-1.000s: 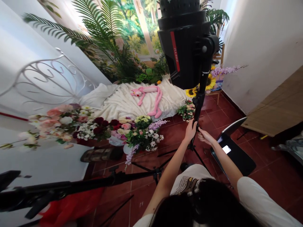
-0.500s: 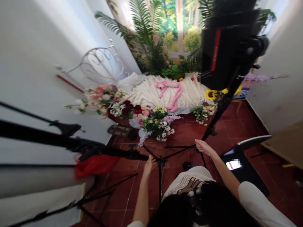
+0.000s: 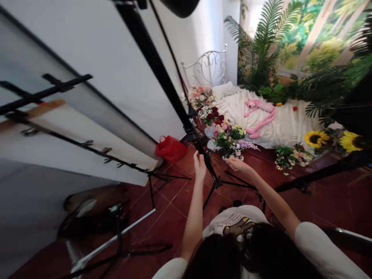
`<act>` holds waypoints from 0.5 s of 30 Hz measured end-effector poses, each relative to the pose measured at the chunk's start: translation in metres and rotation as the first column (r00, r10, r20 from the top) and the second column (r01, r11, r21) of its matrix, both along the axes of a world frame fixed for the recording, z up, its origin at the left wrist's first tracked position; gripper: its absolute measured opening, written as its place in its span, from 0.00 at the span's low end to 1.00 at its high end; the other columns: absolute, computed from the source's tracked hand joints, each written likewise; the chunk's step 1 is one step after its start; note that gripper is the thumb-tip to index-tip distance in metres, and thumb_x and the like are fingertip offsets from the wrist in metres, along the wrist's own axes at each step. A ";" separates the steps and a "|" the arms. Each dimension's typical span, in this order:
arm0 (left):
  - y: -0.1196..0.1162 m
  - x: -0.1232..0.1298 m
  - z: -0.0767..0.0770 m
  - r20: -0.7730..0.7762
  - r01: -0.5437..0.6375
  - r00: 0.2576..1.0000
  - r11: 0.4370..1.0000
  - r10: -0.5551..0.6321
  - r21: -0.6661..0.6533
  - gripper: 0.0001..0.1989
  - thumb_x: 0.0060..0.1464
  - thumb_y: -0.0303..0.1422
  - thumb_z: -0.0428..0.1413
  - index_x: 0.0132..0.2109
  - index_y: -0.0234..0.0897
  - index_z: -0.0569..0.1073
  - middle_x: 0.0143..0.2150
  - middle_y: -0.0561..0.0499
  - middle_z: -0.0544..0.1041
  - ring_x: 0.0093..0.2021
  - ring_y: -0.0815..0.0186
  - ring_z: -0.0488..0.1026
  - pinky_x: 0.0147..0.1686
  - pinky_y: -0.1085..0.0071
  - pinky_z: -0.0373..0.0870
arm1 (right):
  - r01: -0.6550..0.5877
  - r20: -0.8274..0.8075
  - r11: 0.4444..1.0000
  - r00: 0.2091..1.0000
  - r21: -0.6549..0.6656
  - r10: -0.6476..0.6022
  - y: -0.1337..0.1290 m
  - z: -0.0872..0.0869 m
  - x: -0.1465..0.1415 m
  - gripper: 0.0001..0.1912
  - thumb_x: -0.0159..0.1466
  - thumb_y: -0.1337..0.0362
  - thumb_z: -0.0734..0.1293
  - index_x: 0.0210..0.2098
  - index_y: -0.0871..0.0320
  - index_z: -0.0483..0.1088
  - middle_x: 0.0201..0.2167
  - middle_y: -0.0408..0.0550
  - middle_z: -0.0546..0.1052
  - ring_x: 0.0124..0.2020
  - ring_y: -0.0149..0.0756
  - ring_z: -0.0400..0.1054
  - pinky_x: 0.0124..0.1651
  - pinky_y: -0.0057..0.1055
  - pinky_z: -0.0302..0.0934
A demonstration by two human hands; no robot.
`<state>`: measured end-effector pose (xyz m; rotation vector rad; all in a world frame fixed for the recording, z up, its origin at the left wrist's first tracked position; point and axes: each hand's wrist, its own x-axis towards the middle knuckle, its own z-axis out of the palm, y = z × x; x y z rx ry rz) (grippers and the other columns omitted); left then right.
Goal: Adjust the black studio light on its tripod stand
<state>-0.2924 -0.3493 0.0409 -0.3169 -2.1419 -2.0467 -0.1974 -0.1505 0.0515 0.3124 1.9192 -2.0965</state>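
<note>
Here, two hands [image 3: 200,167] [image 3: 237,165] flank one black pole [image 3: 164,78] near one red bag [image 3: 171,148].

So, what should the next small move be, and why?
Probably bring the right hand in to the middle black stand: the left hand is right beside its pole, while the right one shows apart from it, fingers curled.

Black pole [image 3: 159,73] splits gap between hands [image 3: 200,168]
Tripod legs [image 3: 209,197] block below; floor [image 3: 177,201] free on their left, red bag [image 3: 171,150] beyond.
</note>
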 end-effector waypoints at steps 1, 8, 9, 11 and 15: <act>0.003 -0.001 0.000 0.001 -0.018 1.000 1.000 0.018 0.022 0.35 0.59 0.62 0.46 0.58 0.39 0.67 0.58 0.40 0.74 0.60 0.59 0.71 0.64 0.62 0.64 | -0.029 -0.021 0.999 0.999 0.045 0.030 -0.007 0.007 -0.016 0.29 0.60 0.36 0.67 0.27 0.55 0.57 0.17 0.31 0.51 0.16 0.21 0.40 0.18 0.21 0.36; 0.009 -0.008 -0.003 0.054 0.042 0.998 0.998 -0.044 0.042 0.32 0.59 0.61 0.46 0.51 0.38 0.71 0.47 0.44 0.78 0.49 0.61 0.76 0.55 0.65 0.71 | -0.131 -0.011 0.693 0.981 0.709 0.196 -0.043 0.058 -0.111 0.27 0.70 0.46 0.61 0.24 0.60 0.69 0.18 0.45 0.67 0.25 0.33 0.68 0.30 0.26 0.59; 0.009 -0.009 -0.003 0.057 0.048 0.997 0.998 -0.051 0.047 0.32 0.59 0.61 0.45 0.51 0.38 0.71 0.47 0.44 0.78 0.48 0.62 0.76 0.53 0.65 0.71 | -0.173 0.055 0.583 0.975 0.794 0.215 -0.047 0.063 -0.122 0.27 0.70 0.47 0.61 0.23 0.60 0.71 0.19 0.48 0.70 0.30 0.36 0.72 0.34 0.27 0.61; 0.009 -0.010 -0.002 0.056 0.062 0.996 0.997 -0.065 0.054 0.32 0.60 0.61 0.45 0.50 0.38 0.70 0.46 0.44 0.78 0.46 0.62 0.77 0.51 0.65 0.73 | -0.271 0.193 0.383 0.954 0.883 0.229 -0.055 0.071 -0.140 0.26 0.69 0.49 0.64 0.24 0.61 0.74 0.23 0.54 0.75 0.38 0.44 0.76 0.41 0.31 0.64; 0.007 -0.013 -0.001 0.006 0.060 0.998 0.998 -0.060 -0.009 0.31 0.60 0.61 0.45 0.48 0.38 0.71 0.44 0.44 0.79 0.45 0.62 0.77 0.50 0.65 0.73 | -0.420 0.372 0.174 0.894 0.891 0.251 -0.069 0.078 -0.167 0.18 0.66 0.54 0.68 0.28 0.62 0.77 0.25 0.56 0.78 0.42 0.49 0.78 0.48 0.39 0.67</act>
